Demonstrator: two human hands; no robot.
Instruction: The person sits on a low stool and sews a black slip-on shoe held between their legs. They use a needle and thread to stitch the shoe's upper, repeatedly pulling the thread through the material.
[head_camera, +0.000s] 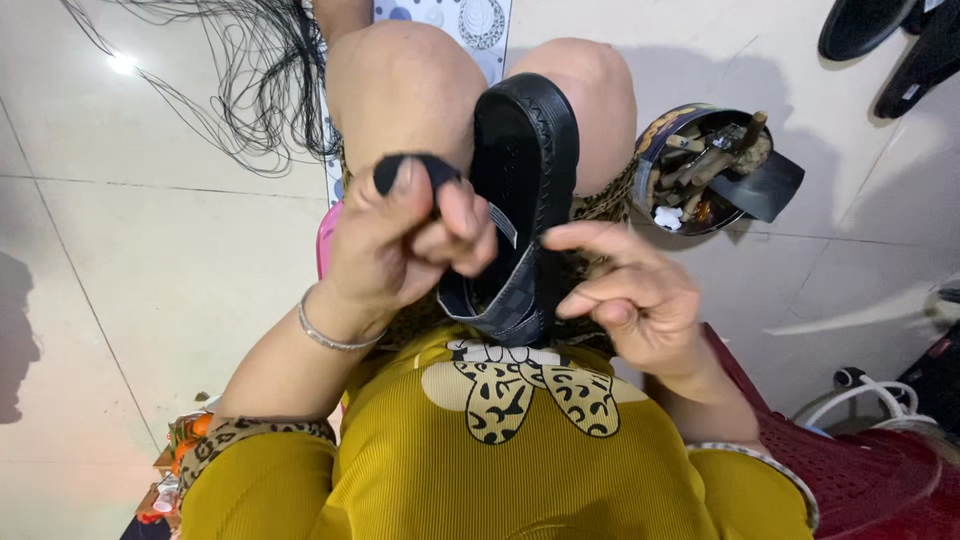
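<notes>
— What is seen, from the biggest thing down?

— A pale tiled floor (150, 300) is shown all around, and a dark red perforated plastic seat (860, 470) is seen at the lower right. A tangle of thin black thread (250, 90) is spread over the floor at the upper left. A round tin (655, 140) filled with tools and scraps is placed on the floor just beside the right knee.

— And the thing being handled?

— A black sandal (525, 170) is held upright over the lap, between the knees, with its ribbed sole turned toward the camera.

— How are the hands set?

— A black strap (415, 170) of the sandal is pinched by the left hand (400, 250); its grip is closed on that strap. The right hand (630, 295) is kept just beside the sandal's lower end, fingers curled with thumb and forefinger brought together; whether anything is gripped there cannot be told.
</notes>
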